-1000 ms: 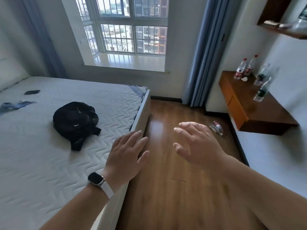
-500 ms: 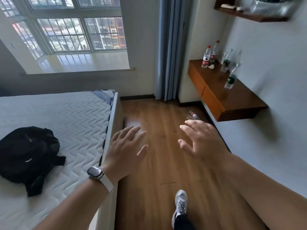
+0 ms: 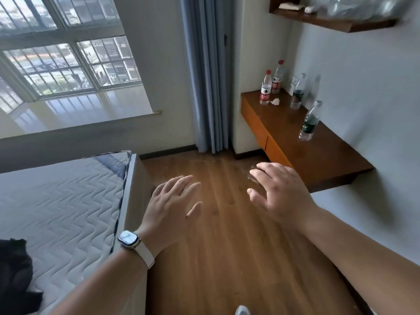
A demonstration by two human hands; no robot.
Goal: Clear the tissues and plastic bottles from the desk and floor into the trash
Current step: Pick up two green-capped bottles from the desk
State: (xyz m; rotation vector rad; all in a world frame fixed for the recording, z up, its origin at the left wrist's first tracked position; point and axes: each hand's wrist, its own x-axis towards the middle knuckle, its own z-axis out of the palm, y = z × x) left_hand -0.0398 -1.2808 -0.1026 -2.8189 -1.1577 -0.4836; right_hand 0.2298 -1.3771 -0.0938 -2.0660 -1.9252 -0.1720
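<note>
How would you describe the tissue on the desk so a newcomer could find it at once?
Look at the wooden desk on the right wall. At its far end, by the curtain, the tissue lies beside the nearer red-capped bottle. It is the only small, white, crumpled thing among upright bottles.

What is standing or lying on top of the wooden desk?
Two red-labelled bottles, two green-labelled bottles and one crumpled tissue. The right hand covers only the desk's near front corner.
</note>
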